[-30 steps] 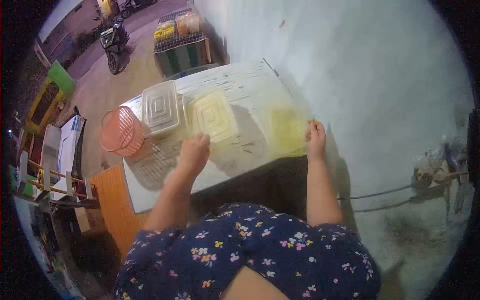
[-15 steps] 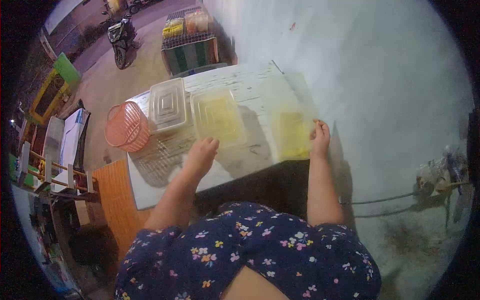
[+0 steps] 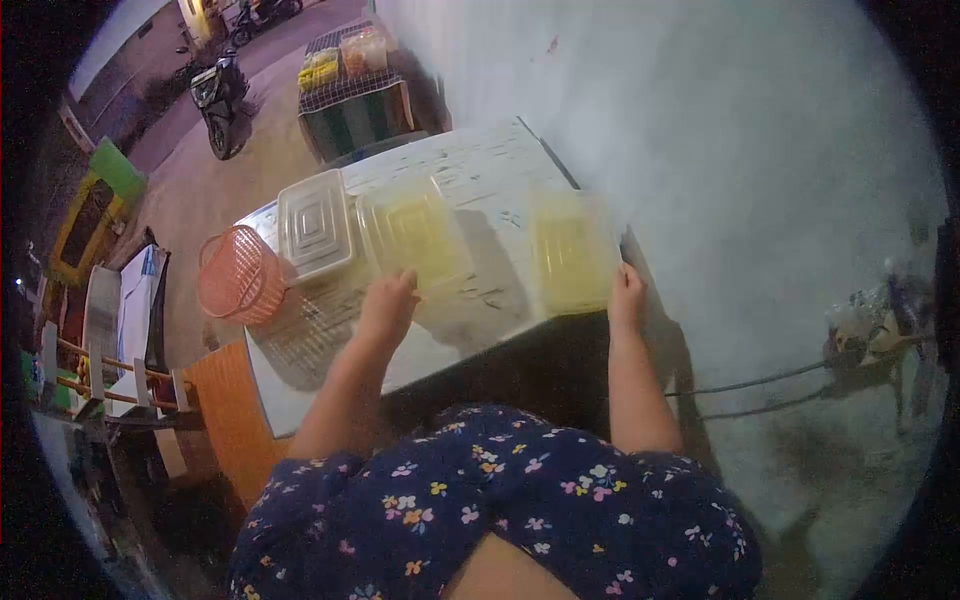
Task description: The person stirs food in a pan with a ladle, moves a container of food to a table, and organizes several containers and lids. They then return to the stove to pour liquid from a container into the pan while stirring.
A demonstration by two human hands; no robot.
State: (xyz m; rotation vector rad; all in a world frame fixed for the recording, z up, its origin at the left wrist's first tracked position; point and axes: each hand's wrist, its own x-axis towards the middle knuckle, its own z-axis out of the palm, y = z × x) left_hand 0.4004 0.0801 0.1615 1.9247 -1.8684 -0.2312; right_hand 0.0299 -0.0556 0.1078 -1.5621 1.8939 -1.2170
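Note:
My left hand [image 3: 390, 305] is closed at the near left corner of a clear plastic lid [image 3: 412, 235], which looks yellowish and casts a shadow on the table to its right. Its fingers seem to pinch the edge. At the table's right end is a see-through yellowish plastic container [image 3: 574, 250]. My right hand [image 3: 627, 292] is closed at the container's near right edge, thumb uppermost. Left of the yellowish lid lies another clear rectangular lid [image 3: 316, 225] with stepped ridges. A pink woven plastic basket [image 3: 240, 278] stands at the table's left edge.
The white, worn table [image 3: 480, 335] abuts a pale wall [image 3: 700, 130] on the right. Beyond it stands a smaller cloth-covered table [image 3: 350, 95] with bagged goods. A motorbike [image 3: 218, 105] is parked farther off. An orange surface [image 3: 225, 410] lies at lower left.
The view has shifted slightly, so the basket and lids appear lower and farther left. My right hand's fingers, raised before, now sit closer against the container's edge. My left hand stays at the lid's corner.

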